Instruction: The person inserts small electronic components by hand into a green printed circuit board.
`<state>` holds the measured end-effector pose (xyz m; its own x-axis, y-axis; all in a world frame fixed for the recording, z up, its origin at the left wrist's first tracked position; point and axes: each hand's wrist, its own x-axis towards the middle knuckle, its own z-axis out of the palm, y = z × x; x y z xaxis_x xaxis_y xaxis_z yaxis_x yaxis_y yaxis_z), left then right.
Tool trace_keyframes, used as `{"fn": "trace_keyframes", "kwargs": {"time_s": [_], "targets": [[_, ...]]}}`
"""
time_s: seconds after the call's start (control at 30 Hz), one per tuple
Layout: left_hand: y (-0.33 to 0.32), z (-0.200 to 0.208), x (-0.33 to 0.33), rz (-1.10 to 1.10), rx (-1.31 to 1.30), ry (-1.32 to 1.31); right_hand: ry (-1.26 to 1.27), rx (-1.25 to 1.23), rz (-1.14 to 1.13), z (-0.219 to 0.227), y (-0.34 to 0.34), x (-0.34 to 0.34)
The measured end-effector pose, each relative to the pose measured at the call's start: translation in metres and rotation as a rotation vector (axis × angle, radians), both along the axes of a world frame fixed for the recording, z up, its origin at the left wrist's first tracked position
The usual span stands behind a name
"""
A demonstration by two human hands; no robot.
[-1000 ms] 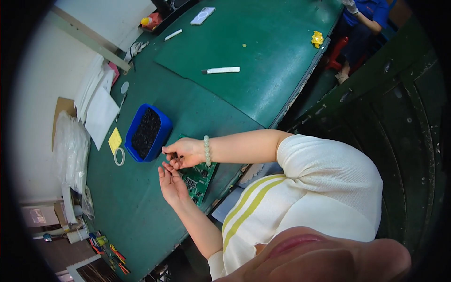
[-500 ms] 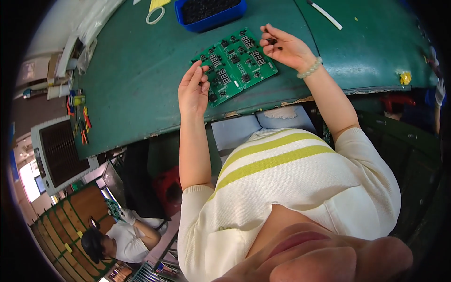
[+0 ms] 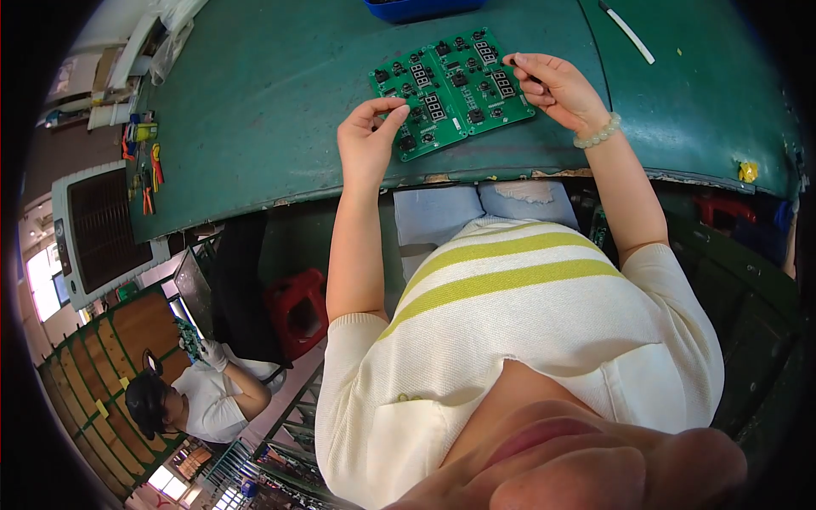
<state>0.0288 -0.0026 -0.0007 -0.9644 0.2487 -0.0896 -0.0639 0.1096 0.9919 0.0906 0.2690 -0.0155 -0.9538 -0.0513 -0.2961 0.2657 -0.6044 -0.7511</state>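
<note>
A green circuit board panel (image 3: 466, 116) lies flat on the green table. It carries several digit displays and many small black components. My left hand (image 3: 372, 136) is over the board's left edge, with thumb and forefinger pinched together near a display; what they hold, if anything, is too small to make out. At the board's right edge my right hand (image 3: 565, 95) is closed, a small dark part (image 3: 512, 61) at its fingertips. More black shows under its curled fingers. A pale bead bracelet (image 3: 598, 132) circles that wrist.
Beyond the board, a blue bin (image 3: 416, 10) is cut off by the top edge. A white pen-like stick (image 3: 627, 32) lies at the far right, a yellow scrap (image 3: 747, 172) near the right table edge. Hand tools (image 3: 153, 166) sit at the left end. Lower left, a gloved person (image 3: 225, 399) holds another board.
The view has shifted, so the bin stands higher in it. My left fingers have come down over the board in a pinch. My right hand has turned, its palm less exposed.
</note>
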Motion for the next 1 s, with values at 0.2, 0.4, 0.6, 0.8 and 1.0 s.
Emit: {"fn": "trace_keyframes", "kwargs": {"time_s": [0.2, 0.4, 0.6, 0.8, 1.0], "targets": [[0.009, -0.003, 0.002, -0.135, -0.548, 0.410, 0.174, 0.826, 0.027, -0.004, -0.029, -0.004], [0.009, -0.003, 0.000, -0.211, -0.651, 0.488, 0.750, 1.615, 0.060, -0.010, -0.030, -0.010], [0.005, -0.001, -0.005, -0.307, -0.565, 0.454, 0.809, 1.743, 0.277, -0.001, -0.028, -0.015], [0.005, -0.002, -0.007, -0.315, -0.533, 0.419, 0.835, 1.734, 0.202, 0.003, -0.025, -0.017], [0.010, 0.002, 0.001, -0.321, -0.744, 0.689, 0.867, 1.833, 0.314, 0.004, -0.022, -0.022]]}}
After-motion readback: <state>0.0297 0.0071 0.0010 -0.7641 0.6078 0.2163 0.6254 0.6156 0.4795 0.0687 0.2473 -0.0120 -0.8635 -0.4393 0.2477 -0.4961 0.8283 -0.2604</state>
